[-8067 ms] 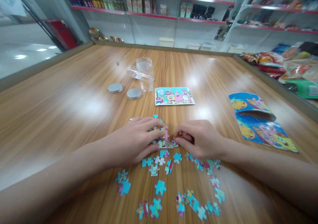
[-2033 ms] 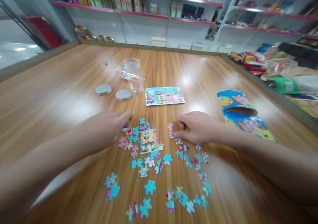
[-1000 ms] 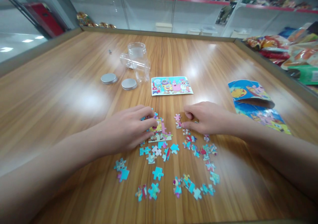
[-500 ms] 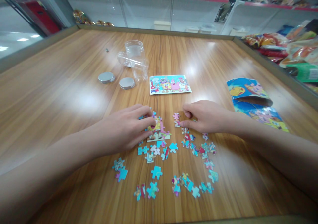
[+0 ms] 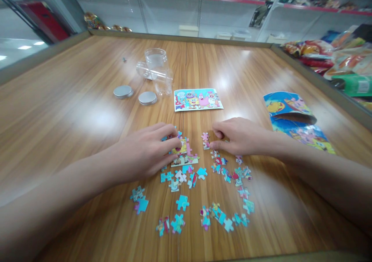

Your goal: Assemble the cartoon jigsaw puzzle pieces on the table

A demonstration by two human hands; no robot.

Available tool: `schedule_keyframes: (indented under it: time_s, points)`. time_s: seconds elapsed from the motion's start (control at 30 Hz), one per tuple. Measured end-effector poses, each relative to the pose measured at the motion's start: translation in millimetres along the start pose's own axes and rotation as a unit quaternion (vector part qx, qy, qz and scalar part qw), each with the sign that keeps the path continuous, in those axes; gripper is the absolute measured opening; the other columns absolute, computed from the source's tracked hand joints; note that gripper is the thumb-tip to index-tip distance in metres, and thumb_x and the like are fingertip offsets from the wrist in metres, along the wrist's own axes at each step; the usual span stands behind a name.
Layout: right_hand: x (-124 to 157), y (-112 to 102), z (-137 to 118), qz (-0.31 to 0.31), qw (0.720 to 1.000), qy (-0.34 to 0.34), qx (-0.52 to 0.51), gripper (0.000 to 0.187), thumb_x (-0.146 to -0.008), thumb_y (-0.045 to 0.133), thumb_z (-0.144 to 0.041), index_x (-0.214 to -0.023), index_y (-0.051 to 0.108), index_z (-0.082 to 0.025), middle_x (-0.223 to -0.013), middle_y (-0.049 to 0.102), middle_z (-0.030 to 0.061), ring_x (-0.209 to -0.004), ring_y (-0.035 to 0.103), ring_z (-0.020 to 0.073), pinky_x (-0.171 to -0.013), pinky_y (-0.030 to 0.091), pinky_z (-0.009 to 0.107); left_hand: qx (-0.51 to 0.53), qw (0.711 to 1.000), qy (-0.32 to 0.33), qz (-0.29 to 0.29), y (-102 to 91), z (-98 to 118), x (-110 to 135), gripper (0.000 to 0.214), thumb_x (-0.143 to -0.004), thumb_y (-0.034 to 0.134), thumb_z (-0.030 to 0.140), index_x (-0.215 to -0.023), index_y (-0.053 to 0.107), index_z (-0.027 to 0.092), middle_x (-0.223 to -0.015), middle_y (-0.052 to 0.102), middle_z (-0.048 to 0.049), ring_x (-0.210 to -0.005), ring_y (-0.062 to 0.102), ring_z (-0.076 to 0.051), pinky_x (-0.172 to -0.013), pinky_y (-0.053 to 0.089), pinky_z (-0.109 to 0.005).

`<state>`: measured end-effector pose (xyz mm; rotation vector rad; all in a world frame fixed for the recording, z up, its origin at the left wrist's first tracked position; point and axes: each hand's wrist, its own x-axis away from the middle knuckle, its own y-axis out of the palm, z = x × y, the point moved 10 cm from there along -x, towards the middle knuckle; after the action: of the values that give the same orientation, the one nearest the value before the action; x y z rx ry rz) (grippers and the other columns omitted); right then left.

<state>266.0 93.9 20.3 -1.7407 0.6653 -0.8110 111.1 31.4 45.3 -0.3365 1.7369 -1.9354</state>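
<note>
My left hand [image 5: 147, 151] lies over the left side of a small joined cluster of puzzle pieces [image 5: 186, 155], its fingers bent and pressing on it. My right hand [image 5: 236, 136] rests just to the right, thumb and fingers pinched at a pink puzzle piece [image 5: 205, 140] on the wooden table [image 5: 72, 111]. Several loose blue and pink pieces [image 5: 203, 200] are scattered in front of both hands. A cartoon reference picture [image 5: 198, 99] lies beyond the hands.
Two clear plastic jars [image 5: 157, 70] and two round metal lids [image 5: 135, 95] sit at the back left. A torn colourful puzzle bag [image 5: 293, 119] lies on the right. Snack packets [image 5: 334, 60] pile past the table's right rim; store shelves stand behind.
Two seconds ago my left hand was left of the cluster; it has moved onto it and stayed. My right hand has kept its place by the pink piece.
</note>
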Motion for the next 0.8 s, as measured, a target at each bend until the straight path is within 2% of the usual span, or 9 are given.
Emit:
schedule_keyframes:
  time_s: [0.1,0.13,0.3,0.47,0.67,0.8]
  points:
    - [-2.4,0.2,2.5,-0.041,0.994,-0.018,-0.098,0.055,-0.106,0.027,-0.057,-0.085,0.060,-0.018,-0.080,0.066,0.0054,-0.072,0.055,0.0172,-0.065,0.031,0.029,0.000,1.000,-0.004,-0.003,1.2,-1.4,1.2,0.022,-0.105,0.048,0.031,-0.109,0.065,0.018,-0.110,0.060,-0.0109,-0.099,0.062,-0.023,-0.085,0.055,-0.039]
    - [-2.9,-0.6,3.4,-0.052,0.990,-0.021,-0.126,0.057,-0.107,0.024,-0.056,-0.086,0.061,-0.018,-0.083,0.066,0.0055,-0.075,0.056,0.0175,-0.068,0.033,0.029,0.001,1.000,-0.006,-0.005,1.9,-2.2,1.5,0.022,-0.105,0.048,0.031,-0.109,0.065,0.018,-0.110,0.060,-0.0110,-0.099,0.062,-0.023,-0.085,0.055,-0.039]
    - [-3.2,-3.9,3.8,-0.074,0.990,-0.018,-0.121,0.050,-0.101,0.042,-0.059,-0.077,0.056,-0.017,-0.072,0.059,0.0008,-0.063,0.049,0.0130,-0.060,0.029,0.028,-0.006,1.000,-0.003,-0.001,3.6,-4.6,1.6,0.022,-0.105,0.046,0.030,-0.110,0.064,0.019,-0.113,0.059,-0.0113,-0.100,0.062,-0.024,-0.085,0.055,-0.041]
    - [-1.4,-4.3,-0.7,-0.073,0.989,-0.025,-0.125,0.037,-0.092,0.063,-0.054,-0.082,0.062,-0.018,-0.067,0.059,-0.0021,-0.059,0.049,0.0107,-0.057,0.026,0.027,-0.009,1.000,0.005,0.013,2.8,-4.3,1.8,0.022,-0.104,0.045,0.030,-0.109,0.064,0.019,-0.112,0.060,-0.0112,-0.099,0.061,-0.024,-0.084,0.054,-0.041]
    - [-2.0,-5.7,-1.9,-0.046,0.992,-0.051,-0.102,0.033,-0.085,0.073,-0.049,-0.085,0.063,-0.018,-0.067,0.058,-0.0041,-0.058,0.049,0.0092,-0.056,0.027,0.024,0.003,1.000,-0.002,0.017,2.2,-5.3,2.7,0.020,-0.103,0.047,0.029,-0.108,0.064,0.020,-0.112,0.060,-0.0109,-0.099,0.062,-0.025,-0.084,0.054,-0.041]
    - [-0.5,-4.9,-1.9,-0.060,0.991,-0.059,-0.108,0.019,-0.089,0.067,-0.035,-0.085,0.063,-0.017,-0.068,0.058,-0.0040,-0.059,0.050,0.0091,-0.058,0.029,0.024,0.003,1.000,-0.001,0.018,2.8,-5.7,2.2,0.019,-0.103,0.048,0.029,-0.109,0.064,0.020,-0.113,0.060,-0.0108,-0.100,0.062,-0.025,-0.085,0.054,-0.041]
